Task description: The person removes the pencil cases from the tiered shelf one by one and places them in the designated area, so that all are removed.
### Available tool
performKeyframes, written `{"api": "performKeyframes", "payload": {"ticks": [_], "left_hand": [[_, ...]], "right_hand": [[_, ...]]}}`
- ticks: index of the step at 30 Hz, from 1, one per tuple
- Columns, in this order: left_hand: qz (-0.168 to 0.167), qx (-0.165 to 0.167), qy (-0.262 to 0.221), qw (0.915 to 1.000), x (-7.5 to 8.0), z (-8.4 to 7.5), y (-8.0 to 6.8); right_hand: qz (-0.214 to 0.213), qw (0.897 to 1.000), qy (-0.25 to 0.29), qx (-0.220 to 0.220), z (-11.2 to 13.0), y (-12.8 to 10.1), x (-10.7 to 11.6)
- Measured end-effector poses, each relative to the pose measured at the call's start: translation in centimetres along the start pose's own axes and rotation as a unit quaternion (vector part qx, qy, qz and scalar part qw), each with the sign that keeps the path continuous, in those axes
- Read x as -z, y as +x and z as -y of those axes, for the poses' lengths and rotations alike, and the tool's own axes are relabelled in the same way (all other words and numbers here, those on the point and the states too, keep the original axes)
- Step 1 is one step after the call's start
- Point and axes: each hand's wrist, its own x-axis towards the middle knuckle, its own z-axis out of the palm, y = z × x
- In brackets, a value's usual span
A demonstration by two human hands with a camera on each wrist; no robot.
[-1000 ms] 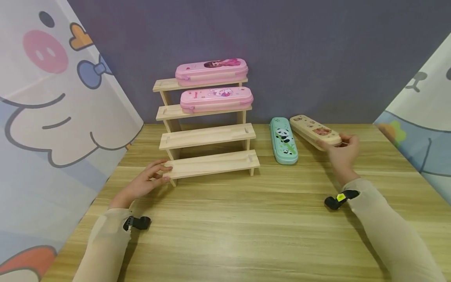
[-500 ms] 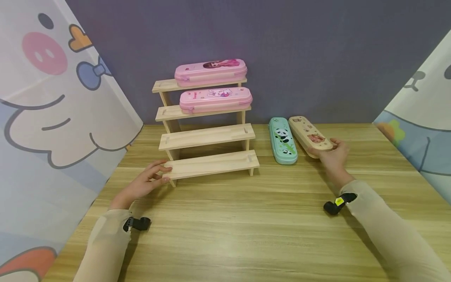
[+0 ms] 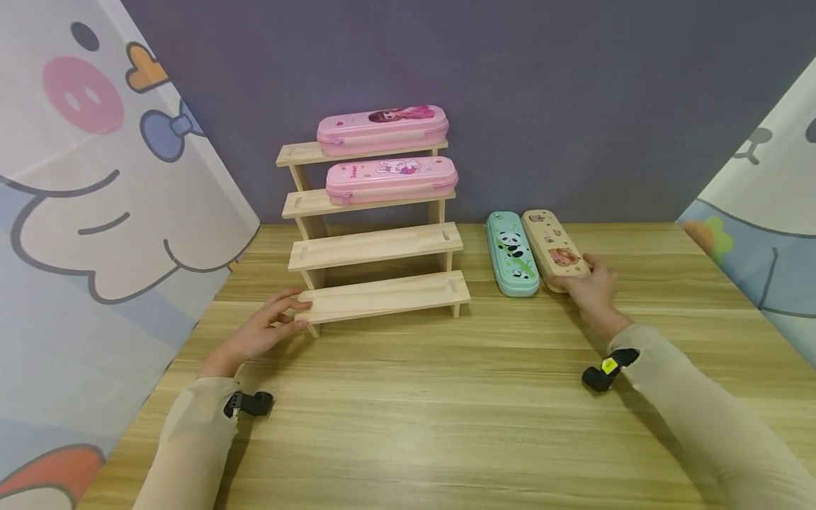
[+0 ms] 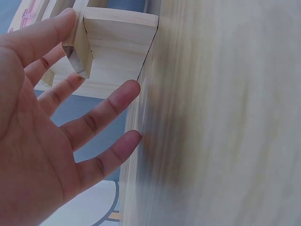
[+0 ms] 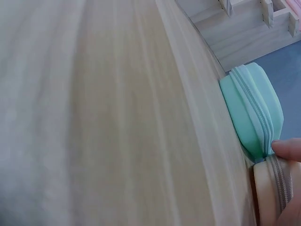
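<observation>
In the head view my right hand (image 3: 593, 289) grips the near end of a beige pencil case (image 3: 550, 239) with small bear prints, thumb and fingers on its two sides. This case lies alongside a mint-green panda pencil case (image 3: 513, 248). In the right wrist view, a fingertip (image 5: 284, 149) sits right where the two zipped cases meet. My left hand (image 3: 258, 331) holds the left end of the lowest board of a four-tier wooden display stand (image 3: 382, 297). Its thumb (image 4: 66, 21) is on one side of the board, with fingers behind it and the lower two spread free.
Two pink pencil cases stand on the upper tiers: a doll-print pencil case (image 3: 382, 131) on top and a rabbit-print pencil case (image 3: 392, 180) below. Bare wood shows on the lower boards. A grey partition (image 3: 574, 106) rises behind the wooden table (image 3: 408, 425).
My right hand has moved left with the beige pencil case, swinging its near end in and down beside the mint-green one. The left hand has stayed on the stand.
</observation>
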Motion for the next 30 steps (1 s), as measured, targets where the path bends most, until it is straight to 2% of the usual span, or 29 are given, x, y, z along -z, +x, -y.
{"api": "performKeyframes", "payload": {"ticks": [8,17,22,30], "left_hand": [[-0.001,0.001,-0.004,1.0,0.0,0.1,0.1],[-0.003,-0.006,-0.003,1.0,-0.1,0.3,0.0],[-0.001,0.006,-0.009,0.9999,-0.1,0.2,0.0],[0.004,0.016,-0.015,0.9998,0.0,-0.2,0.0]], "right_hand": [[0.025,1.0,0.003,-0.006,-0.1,0.2,0.1],[0.072,0.997,0.004,0.003,0.0,0.5,0.8],[0.108,0.994,0.0,0.013,0.2,0.5,1.7],[0.155,0.987,0.047,0.009,1.3,0.7,3.8]]}}
